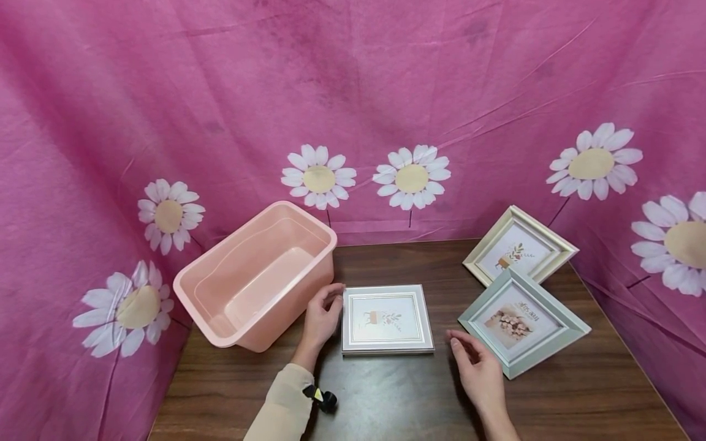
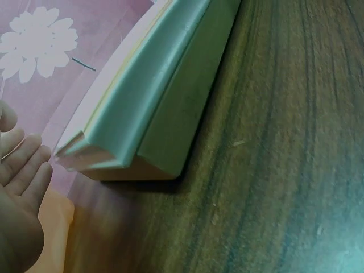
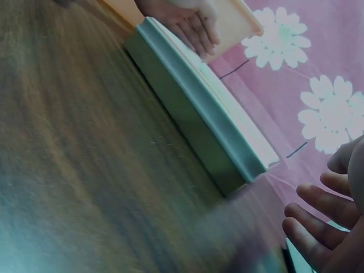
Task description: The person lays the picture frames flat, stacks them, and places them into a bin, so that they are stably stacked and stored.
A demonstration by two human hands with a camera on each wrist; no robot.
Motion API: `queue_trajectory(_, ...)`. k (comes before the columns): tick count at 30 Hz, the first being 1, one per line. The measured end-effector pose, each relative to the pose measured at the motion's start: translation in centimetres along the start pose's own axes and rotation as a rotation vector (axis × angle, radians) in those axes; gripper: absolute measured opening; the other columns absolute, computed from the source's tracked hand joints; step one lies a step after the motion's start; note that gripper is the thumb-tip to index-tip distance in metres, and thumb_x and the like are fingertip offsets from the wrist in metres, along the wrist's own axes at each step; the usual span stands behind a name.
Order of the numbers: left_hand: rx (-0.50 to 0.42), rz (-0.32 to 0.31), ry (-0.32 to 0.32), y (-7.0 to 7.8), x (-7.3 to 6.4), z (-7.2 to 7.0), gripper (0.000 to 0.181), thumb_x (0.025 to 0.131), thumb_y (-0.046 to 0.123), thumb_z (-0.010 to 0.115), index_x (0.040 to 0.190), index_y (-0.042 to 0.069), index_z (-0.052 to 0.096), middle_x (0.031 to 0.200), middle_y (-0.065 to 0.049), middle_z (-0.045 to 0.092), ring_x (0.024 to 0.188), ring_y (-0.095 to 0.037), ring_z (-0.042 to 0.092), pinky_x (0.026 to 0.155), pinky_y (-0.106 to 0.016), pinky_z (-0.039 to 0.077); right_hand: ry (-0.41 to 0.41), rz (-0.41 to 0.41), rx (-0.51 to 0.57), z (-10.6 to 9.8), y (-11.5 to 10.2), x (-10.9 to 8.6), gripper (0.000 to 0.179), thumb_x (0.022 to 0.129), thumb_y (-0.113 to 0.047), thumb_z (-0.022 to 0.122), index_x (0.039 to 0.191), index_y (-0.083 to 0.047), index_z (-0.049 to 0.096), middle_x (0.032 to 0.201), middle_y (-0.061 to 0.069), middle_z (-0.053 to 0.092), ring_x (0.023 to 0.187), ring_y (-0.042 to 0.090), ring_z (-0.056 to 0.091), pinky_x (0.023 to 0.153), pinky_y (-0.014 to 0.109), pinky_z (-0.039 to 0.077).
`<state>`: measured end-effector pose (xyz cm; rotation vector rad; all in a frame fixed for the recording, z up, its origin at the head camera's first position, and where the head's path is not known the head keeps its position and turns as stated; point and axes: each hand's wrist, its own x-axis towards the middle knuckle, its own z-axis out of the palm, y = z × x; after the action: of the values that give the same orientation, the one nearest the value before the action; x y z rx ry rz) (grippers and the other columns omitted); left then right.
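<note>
A white picture frame [image 1: 351, 324] with a small plant print lies face up on the table, between the two hands. Its thick moulded edge [image 2: 142, 96] shows up close in the left wrist view. At the frame's left side is my left hand [image 1: 322, 315], fingers loosely bent and fingertips right by the upper left corner. My right hand [image 1: 478, 370] hovers to the right of it with relaxed, spread fingers [image 3: 318, 227], holding nothing. Just beyond that hand, a pale green frame [image 1: 543, 353] with a flower picture overlaps a cream frame [image 1: 478, 246] with a plant print.
An empty pink plastic bin [image 1: 190, 306] stands at the left of the dark wooden table [image 1: 386, 398], close to the left hand. A pink cloth [image 1: 353, 92] with large white daisies hangs behind and around the table. A black strap device [image 1: 325, 399] sits on the left sleeve.
</note>
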<state>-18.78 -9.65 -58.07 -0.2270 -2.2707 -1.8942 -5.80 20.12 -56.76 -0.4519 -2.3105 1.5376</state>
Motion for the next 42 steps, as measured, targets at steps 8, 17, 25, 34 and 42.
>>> queue_trajectory(8,0.005,0.031,-0.042,0.7,0.2,0.5,0.027,0.101,-0.009,0.063,0.127,-0.012,0.069,0.127,-0.033,0.072,0.119,-0.044,0.073,0.107,-0.035,0.059,0.056,-0.058,0.083,-1.0,-0.9,0.5,0.019,0.100,0.004,0.069,0.117,0.006,0.078,0.103,-0.026,0.075,0.091,-0.020,0.066,0.081,0.001,0.050)
queue_trajectory(17,0.004,0.051,-0.083,1.6,0.2,1.4,0.029,0.100,-0.007,0.064,0.127,-0.003,0.072,0.128,-0.031,0.073,0.121,-0.043,0.071,0.111,-0.046,0.057,0.089,-0.121,0.102,-2.4,-1.9,1.0,0.021,0.098,0.010,0.068,0.117,0.008,0.077,0.104,-0.034,0.072,0.093,-0.019,0.066,0.080,0.001,0.049)
queue_trajectory(25,-0.005,0.084,-0.118,2.4,0.5,2.2,0.033,0.097,-0.010,0.064,0.129,-0.003,0.072,0.130,-0.033,0.072,0.126,-0.046,0.068,0.114,-0.058,0.051,0.147,-0.205,0.053,-3.7,-2.8,1.1,0.024,0.095,0.012,0.070,0.115,0.004,0.080,0.107,-0.034,0.072,0.093,-0.018,0.066,0.084,0.001,0.049)
queue_trajectory(34,0.031,0.082,-0.190,3.0,0.4,3.6,0.033,0.099,-0.004,0.065,0.131,0.000,0.071,0.133,-0.029,0.072,0.129,-0.042,0.066,0.116,-0.057,0.050,0.216,-0.237,0.004,-5.5,-3.6,1.3,0.024,0.097,0.007,0.071,0.118,0.001,0.080,0.110,-0.031,0.075,0.094,-0.018,0.067,0.080,0.000,0.048)
queue_trajectory(42,0.064,0.097,-0.239,3.9,0.2,4.8,0.034,0.099,0.000,0.066,0.132,0.002,0.072,0.132,-0.025,0.072,0.129,-0.040,0.066,0.115,-0.059,0.049,0.304,-0.267,-0.037,-7.4,-4.3,1.2,0.027,0.095,0.008,0.072,0.119,0.000,0.081,0.109,-0.037,0.073,0.095,-0.021,0.066,0.075,0.000,0.046)
